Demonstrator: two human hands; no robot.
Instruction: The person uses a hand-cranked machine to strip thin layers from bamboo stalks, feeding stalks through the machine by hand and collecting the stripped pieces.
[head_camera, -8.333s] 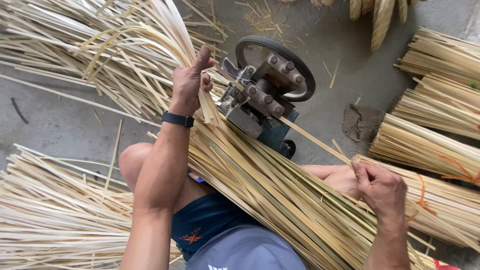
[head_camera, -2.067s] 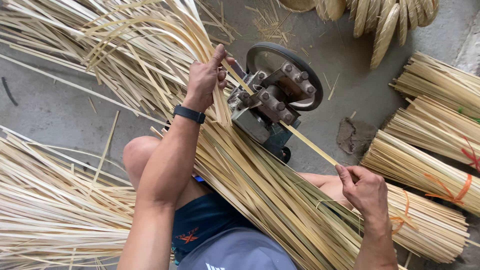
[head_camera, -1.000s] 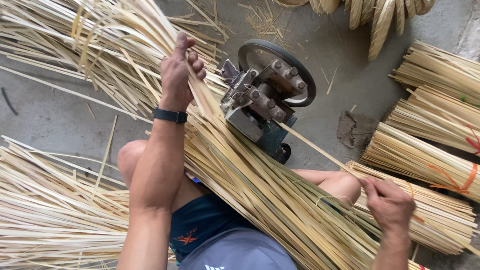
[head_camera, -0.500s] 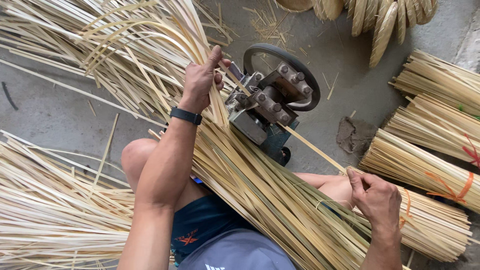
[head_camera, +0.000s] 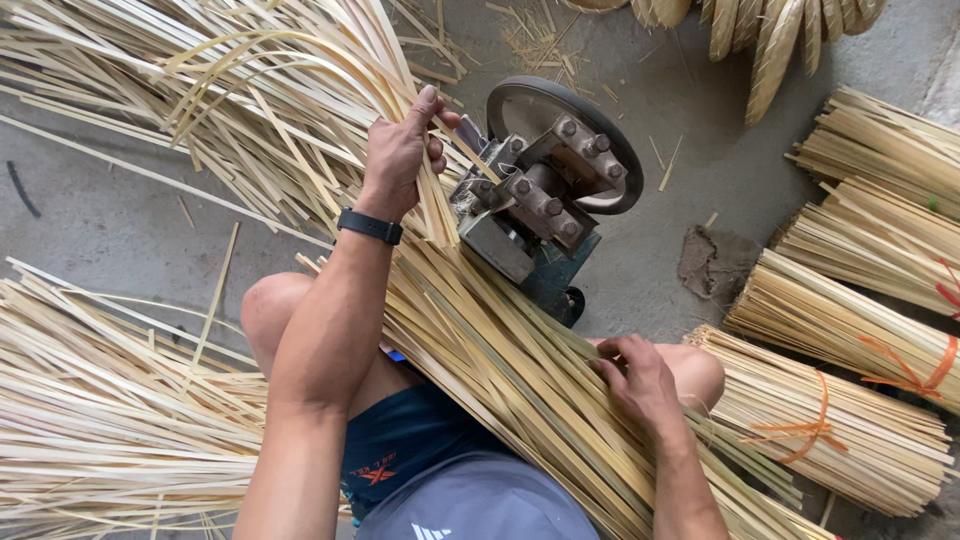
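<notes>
A thick sheaf of long bamboo strips (head_camera: 500, 370) lies across my lap, running from upper left to lower right. My left hand (head_camera: 405, 155), with a black band on its wrist, pinches a thin strip beside a small metal machine with a black wheel and several bolted rollers (head_camera: 545, 195). My right hand (head_camera: 640, 380) rests lower down on the sheaf, fingers curled over a few strips near my right knee.
Loose curved strips (head_camera: 250, 90) pile up at the upper left and a flat heap (head_camera: 100, 410) lies at the lower left. Tied bundles with orange bands (head_camera: 830, 420) stack at the right on the grey concrete floor (head_camera: 90, 220). Woven baskets (head_camera: 760, 30) sit at the top.
My right hand has moved from the pulled strip back onto the sheaf in my lap. My left hand stays by the machine's rollers, gripping a strip.
</notes>
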